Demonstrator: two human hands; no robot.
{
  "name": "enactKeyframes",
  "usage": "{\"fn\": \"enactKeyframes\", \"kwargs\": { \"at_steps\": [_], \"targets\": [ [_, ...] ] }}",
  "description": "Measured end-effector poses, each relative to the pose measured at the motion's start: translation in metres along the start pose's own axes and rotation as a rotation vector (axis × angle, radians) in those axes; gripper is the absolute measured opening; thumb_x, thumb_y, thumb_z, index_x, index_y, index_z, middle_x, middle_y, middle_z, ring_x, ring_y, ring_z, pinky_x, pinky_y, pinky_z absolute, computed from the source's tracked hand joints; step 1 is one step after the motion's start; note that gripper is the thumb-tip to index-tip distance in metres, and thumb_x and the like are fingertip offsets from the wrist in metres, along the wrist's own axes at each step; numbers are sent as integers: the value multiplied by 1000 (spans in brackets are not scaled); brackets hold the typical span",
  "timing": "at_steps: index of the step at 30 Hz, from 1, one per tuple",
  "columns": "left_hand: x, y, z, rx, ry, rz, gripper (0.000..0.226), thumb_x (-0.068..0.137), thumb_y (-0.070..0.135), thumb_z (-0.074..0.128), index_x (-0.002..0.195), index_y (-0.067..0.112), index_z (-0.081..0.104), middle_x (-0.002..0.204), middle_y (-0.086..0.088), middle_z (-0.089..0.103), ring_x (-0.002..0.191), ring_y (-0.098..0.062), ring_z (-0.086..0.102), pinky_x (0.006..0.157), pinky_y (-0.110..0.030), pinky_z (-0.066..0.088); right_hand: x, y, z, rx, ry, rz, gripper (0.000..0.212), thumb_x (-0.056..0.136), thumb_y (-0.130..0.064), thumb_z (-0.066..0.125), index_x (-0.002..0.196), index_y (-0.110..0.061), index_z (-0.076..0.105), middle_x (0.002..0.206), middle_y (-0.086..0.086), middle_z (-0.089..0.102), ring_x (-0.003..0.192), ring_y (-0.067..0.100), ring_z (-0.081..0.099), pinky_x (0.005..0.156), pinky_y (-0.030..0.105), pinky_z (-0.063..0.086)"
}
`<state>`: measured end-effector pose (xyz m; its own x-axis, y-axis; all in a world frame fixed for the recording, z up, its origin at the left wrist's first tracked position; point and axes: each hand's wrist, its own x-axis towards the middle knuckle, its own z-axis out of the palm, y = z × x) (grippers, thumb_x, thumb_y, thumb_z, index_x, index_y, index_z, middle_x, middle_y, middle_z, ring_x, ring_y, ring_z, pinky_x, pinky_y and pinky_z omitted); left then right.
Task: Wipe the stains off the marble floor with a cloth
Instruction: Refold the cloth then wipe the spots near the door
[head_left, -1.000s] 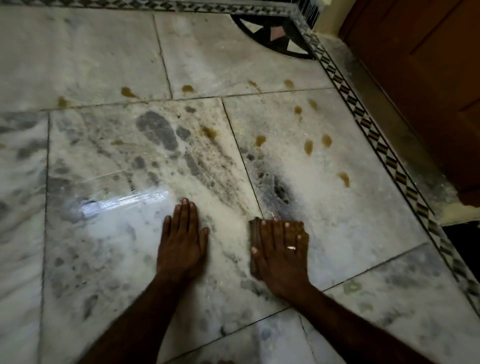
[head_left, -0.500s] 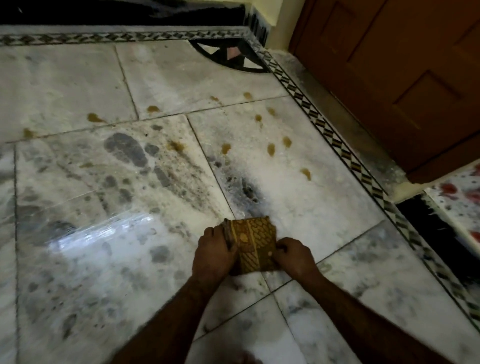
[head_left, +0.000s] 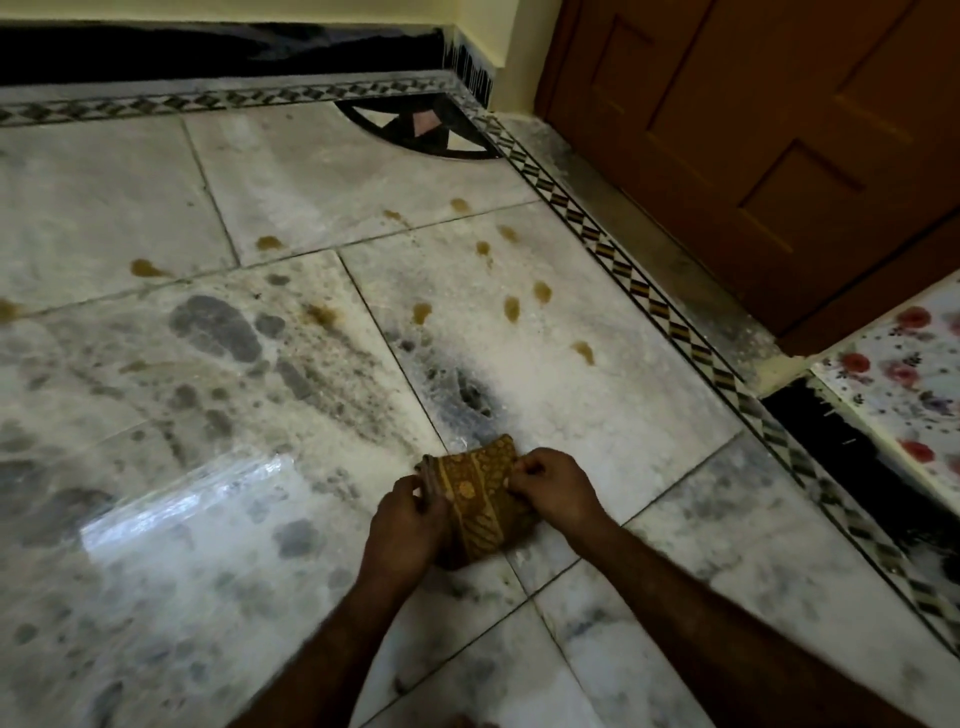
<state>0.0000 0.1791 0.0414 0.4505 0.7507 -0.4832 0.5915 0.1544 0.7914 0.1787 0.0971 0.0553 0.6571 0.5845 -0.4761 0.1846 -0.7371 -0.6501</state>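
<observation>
Both grips pinch one folded cloth (head_left: 480, 506) from either side: the left hand (head_left: 408, 525) curls over its left edge, fingers pressed together on the bunched folds, and the right hand (head_left: 553, 491) nips its right edge between thumb and fingertips. Cloth rests on the marble floor (head_left: 156, 571) near its front edge, on a tile joint. Brown stains (head_left: 511, 309) dot the slabs farther back, toward the patterned border (head_left: 644, 296) and wooden door (head_left: 779, 156), well apart from the cloth. Judged step: squaring the pad before wiping. A flat, tight fold would likely give even pressure; each stroke should probably draw stains inward rather than smear them.
</observation>
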Motion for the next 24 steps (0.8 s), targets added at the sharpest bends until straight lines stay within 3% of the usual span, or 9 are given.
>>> {"fn": "enactKeyframes", "kwargs": {
  "at_steps": [2,4,7,9,12,14,19,22,24],
  "targets": [
    [2,1,0,-134,-20,-110,37,98,49,57,117,19,63,115,-11,72,101,-28,69,91,-42,57,2,-17,-3,169,-47,-10,11,86,-6,75,84,-15,69,79,7,71,76,25,67,68,34,55],
    [3,4,-2,-322,-41,-234,47,100,56,47,110,15,67,100,-13,74,85,-26,71,79,-39,59,0,-39,-10,323,-96,-40,15,88,4,69,93,-11,69,79,7,69,72,19,65,59,23,52],
    [-1,18,-9,-754,-126,-512,62,102,58,39,103,2,66,75,-16,66,67,-28,63,60,-31,53,-7,-69,-23,444,-185,-165,28,92,10,61,113,-7,70,93,9,75,80,17,70,64,20,56],
    [-3,26,-11,-965,-220,-644,79,97,68,38,116,-6,57,94,-23,66,81,-35,65,64,-39,54,-15,-83,-31,474,-240,-300,33,93,15,57,116,-6,70,98,7,77,87,15,73,74,21,58],
    [2,38,-13,-1185,-343,-704,96,89,77,43,128,-10,52,117,-33,68,100,-46,69,68,-51,63,-34,-93,-43,473,-277,-474,37,92,20,54,103,-10,73,91,-3,77,88,11,72,80,23,57],
    [4,52,-17,-1308,-397,-662,85,92,68,48,132,-6,55,115,-31,70,96,-47,72,69,-57,63,-43,-88,-51,478,-284,-523,37,91,21,54,95,-11,73,86,-7,76,88,7,71,80,20,56],
    [14,83,-33,-1272,-292,-389,35,106,22,39,131,3,56,89,-18,73,76,-28,74,69,-40,63,-45,-60,-69,523,-274,-482,29,76,2,55,82,-13,79,83,1,75,84,13,70,77,23,54],
    [27,94,-45,-1102,-410,-267,46,93,-5,45,136,9,56,119,-26,66,95,-39,70,80,-51,61,-40,-52,-66,680,-228,-401,30,72,-3,52,78,-11,81,85,12,77,86,22,72,79,27,58],
    [32,98,-48,-1032,-336,-186,69,85,-20,45,141,20,51,131,-26,61,105,-43,65,82,-50,56,-39,-54,-60,726,-116,-398,22,82,3,65,84,-12,81,94,11,78,90,23,72,77,29,59]
  ]
}}
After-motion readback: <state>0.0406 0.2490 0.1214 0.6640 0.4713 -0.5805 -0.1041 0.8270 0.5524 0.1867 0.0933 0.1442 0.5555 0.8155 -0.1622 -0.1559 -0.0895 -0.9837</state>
